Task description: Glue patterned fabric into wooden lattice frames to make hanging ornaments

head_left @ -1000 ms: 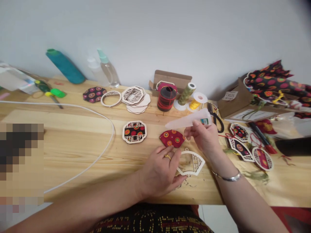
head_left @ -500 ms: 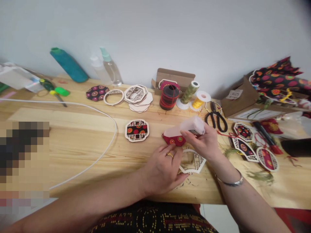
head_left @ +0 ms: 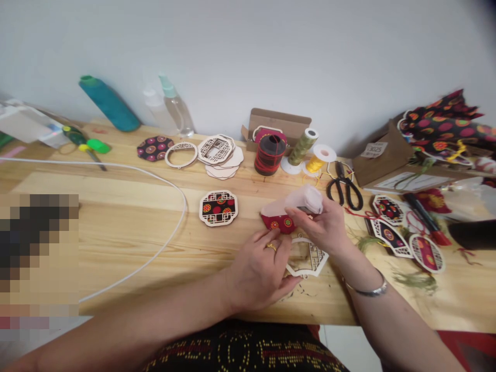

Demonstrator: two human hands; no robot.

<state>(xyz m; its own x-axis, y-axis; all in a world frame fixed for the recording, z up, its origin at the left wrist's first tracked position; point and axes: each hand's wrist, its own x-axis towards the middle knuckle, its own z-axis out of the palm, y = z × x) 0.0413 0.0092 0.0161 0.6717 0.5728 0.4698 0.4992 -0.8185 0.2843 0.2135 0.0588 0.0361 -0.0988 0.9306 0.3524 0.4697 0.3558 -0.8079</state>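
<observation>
Right hand [head_left: 327, 222], silver bangle at the wrist: fingers closed round the base end of a white translucent squeeze bottle [head_left: 292, 200], thumb along its near side. Bottle: tilted, narrow end to the left, lying across the upper part of a red floral fabric piece [head_left: 279, 223]; contact between tip and cloth cannot be told. Fabric piece: on the wooden table [head_left: 135, 227], left of the right hand and just beyond the fingertips of the left hand [head_left: 260, 268]. Left hand, gold ring on one finger: palm down, fingers loosely bent at the cloth's near edge, thumb set apart; whether it pinches anything cannot be told. Pale fan-shaped lattice frame [head_left: 322, 264]: flat, partly under the left hand, below the right. Black-handled scissors [head_left: 341, 173]: beyond the right hand. Differences from one second ago: bottle lowered and turned, its coloured label now mostly hidden; fabric piece, formerly exposed almost whole, now covered along its top; scissors, then partly behind bottle and hand, now in plain sight. Left hand and frame: unchanged in arrangement.
</observation>
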